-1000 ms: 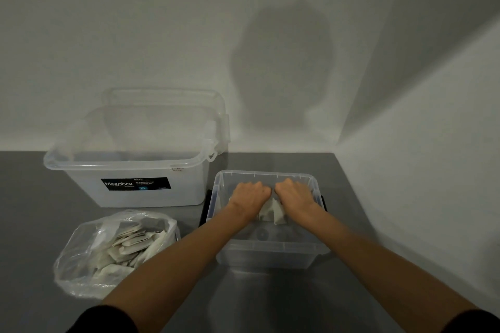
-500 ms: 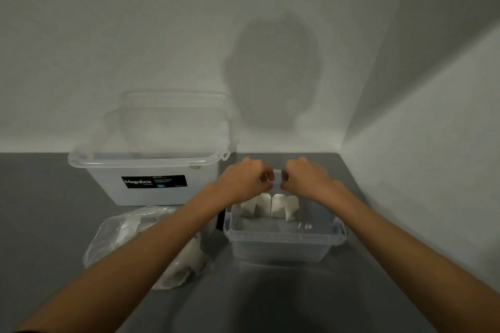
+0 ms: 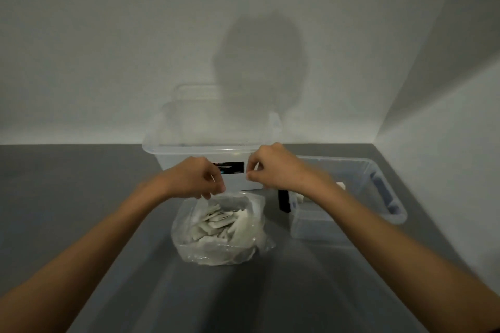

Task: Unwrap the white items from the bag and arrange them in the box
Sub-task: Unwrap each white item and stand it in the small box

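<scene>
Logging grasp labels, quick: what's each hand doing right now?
Left hand: fingers curled at the bag rim; grip cannot be told.
Right hand: closed, fingers curled, nothing visible in it.

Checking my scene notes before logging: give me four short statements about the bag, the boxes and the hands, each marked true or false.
1. The clear bag lies on the table. True.
2. The small box stands left of the bag. False: it stands to the bag's right.
3. The left hand and the right hand are both above the bag. True.
4. The small box holds no white items. False: a few white items show inside it.
</scene>
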Demonstrator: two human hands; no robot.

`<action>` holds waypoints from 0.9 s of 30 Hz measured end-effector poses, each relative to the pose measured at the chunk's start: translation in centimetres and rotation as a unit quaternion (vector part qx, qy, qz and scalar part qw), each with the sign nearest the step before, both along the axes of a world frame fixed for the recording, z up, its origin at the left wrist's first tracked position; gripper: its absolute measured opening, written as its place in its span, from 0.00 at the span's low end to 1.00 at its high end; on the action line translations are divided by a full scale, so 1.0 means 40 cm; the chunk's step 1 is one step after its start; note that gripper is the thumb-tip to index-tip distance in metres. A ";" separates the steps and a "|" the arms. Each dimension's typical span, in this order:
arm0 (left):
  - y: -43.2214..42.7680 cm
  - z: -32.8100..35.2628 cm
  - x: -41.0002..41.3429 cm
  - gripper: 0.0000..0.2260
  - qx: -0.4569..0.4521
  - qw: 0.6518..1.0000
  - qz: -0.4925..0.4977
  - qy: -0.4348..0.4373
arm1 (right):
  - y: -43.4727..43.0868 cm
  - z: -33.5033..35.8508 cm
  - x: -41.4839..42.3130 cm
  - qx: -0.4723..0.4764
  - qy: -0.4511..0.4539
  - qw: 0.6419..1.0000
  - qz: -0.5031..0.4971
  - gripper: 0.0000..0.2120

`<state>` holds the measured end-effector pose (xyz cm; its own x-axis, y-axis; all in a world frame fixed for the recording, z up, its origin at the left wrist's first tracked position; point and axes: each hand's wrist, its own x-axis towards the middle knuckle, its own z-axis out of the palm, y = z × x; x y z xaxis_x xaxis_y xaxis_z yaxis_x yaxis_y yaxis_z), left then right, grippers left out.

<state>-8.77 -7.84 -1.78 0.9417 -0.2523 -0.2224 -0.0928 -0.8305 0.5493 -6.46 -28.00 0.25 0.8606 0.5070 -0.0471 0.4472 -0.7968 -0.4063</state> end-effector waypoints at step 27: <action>0.115 -0.155 -0.055 0.06 -0.143 0.984 -0.020 -0.105 | 0.128 -0.202 -0.110 0.174 0.097 0.970 -0.140 0.05</action>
<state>-10.98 -3.23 -7.97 0.9472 -0.3147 0.0621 -0.2596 -0.6383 0.7247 -10.85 -22.89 -7.82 0.9590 0.2686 -0.0901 0.1208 -0.6752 -0.7276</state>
